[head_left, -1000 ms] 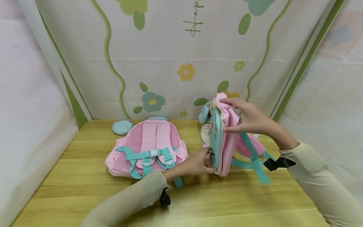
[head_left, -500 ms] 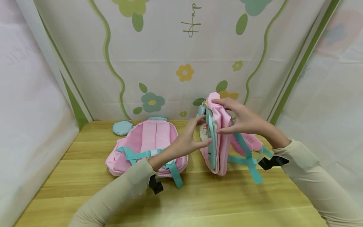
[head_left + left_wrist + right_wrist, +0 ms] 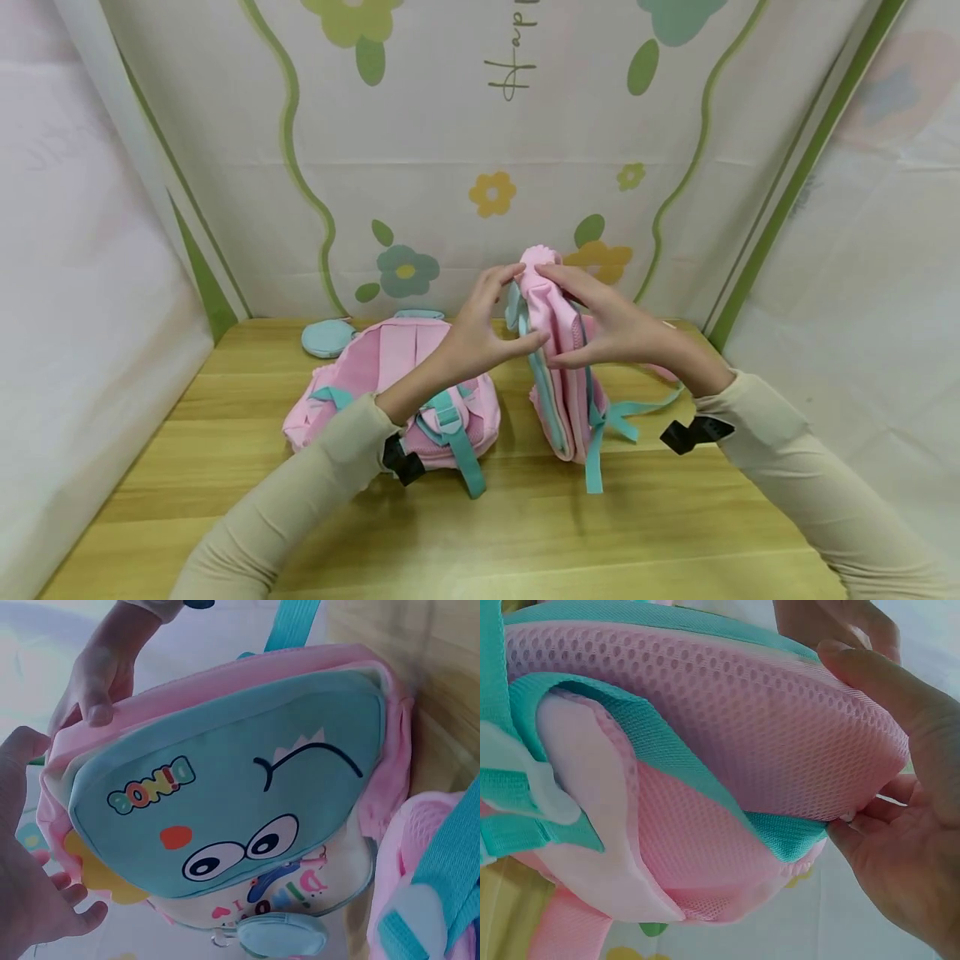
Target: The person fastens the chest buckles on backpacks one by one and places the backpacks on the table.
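A pink child's backpack (image 3: pixel 572 417) stands on its side at the table's right half. In the left wrist view its teal front pocket (image 3: pixel 247 780) bears a dinosaur face and lettering, with a small blue round pouch (image 3: pixel 281 934) hanging below. My right hand (image 3: pixel 615 321) grips one end of the bag, thumb near the edge of its pink mesh back (image 3: pixel 772 735). Around the same end, on the pocket side, my left hand (image 3: pixel 480 325) is spread, thumb and fingers apart. Teal straps (image 3: pixel 660 742) trail from the mesh side.
A second pink backpack (image 3: pixel 390 358) lies at left, straps upward, partly behind my left forearm. Beside it is a light blue round pouch (image 3: pixel 327 338). The wooden table (image 3: pixel 525 533) meets a flower-printed cloth backdrop (image 3: pixel 420 192), with cloth walls on both sides.
My left hand has left the bag's lower front and risen to its upper end. My right hand has carried the bag left and turned it, its straps swinging along.
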`<state>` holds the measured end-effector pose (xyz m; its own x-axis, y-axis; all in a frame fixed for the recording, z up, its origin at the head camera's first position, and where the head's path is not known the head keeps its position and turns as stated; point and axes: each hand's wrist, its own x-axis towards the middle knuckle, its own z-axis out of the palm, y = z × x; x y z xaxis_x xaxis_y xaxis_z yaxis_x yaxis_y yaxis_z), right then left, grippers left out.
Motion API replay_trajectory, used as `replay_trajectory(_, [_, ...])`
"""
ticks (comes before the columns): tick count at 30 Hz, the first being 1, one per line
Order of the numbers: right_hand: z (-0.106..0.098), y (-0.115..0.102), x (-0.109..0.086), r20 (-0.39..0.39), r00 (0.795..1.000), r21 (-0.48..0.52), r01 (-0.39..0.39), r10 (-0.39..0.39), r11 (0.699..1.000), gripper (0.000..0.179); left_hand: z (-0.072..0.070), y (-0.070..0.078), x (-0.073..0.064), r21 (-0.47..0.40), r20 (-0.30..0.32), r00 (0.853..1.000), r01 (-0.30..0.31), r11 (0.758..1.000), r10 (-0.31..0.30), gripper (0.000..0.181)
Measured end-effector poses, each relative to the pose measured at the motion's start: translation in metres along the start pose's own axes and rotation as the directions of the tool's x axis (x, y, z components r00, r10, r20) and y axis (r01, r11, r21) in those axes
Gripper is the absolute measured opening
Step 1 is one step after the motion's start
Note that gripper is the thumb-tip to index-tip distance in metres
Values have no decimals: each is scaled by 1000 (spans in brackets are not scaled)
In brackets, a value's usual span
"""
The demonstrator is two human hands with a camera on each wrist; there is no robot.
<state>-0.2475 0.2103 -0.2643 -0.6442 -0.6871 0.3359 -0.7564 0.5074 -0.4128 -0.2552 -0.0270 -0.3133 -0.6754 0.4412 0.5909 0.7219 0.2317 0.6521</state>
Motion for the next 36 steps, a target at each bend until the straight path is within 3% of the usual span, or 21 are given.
replay_trajectory(10, [15, 2, 7, 91, 996, 79, 1, -8, 997, 123, -15, -9, -2, 44, -22, 1000, 16, 999, -15, 75])
replay_trajectory(20, [16, 1, 3, 153, 983, 21, -107, 102, 994, 122, -32, -19, -10, 63, -11, 1000, 22, 998, -21, 69])
replay_trajectory(36, [3, 21, -24, 72, 973, -110, -210, 219, 972, 120, -58, -33, -28, 19, -38, 993, 110, 994, -109, 69])
